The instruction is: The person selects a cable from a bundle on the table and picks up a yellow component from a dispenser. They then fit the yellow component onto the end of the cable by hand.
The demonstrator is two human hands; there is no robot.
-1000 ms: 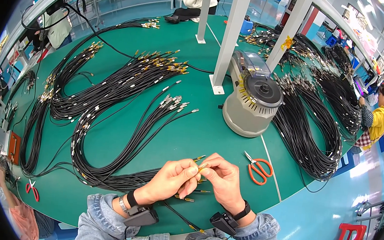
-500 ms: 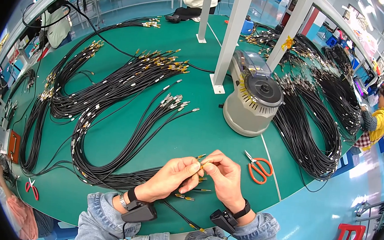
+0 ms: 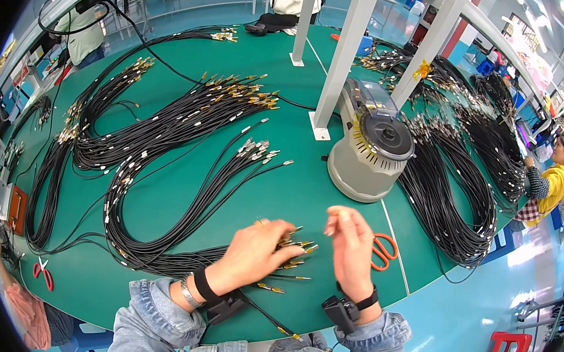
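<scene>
Hands apart: the left hand (image 3: 254, 249) curls around yellow-tipped cable ends (image 3: 309, 249) over the green table (image 3: 294, 191); whether either it or the raised right hand (image 3: 351, 244) grips, I cannot tell; likely sorting ends, calling for singling one out

Green table (image 3: 297, 191) — black cables (image 3: 168, 262), scissors (image 3: 41, 269)

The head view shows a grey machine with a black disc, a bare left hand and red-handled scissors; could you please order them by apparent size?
1. Grey machine with a black disc
2. Bare left hand
3. Red-handled scissors

Nearness to the camera may enlarge the hand.
</scene>
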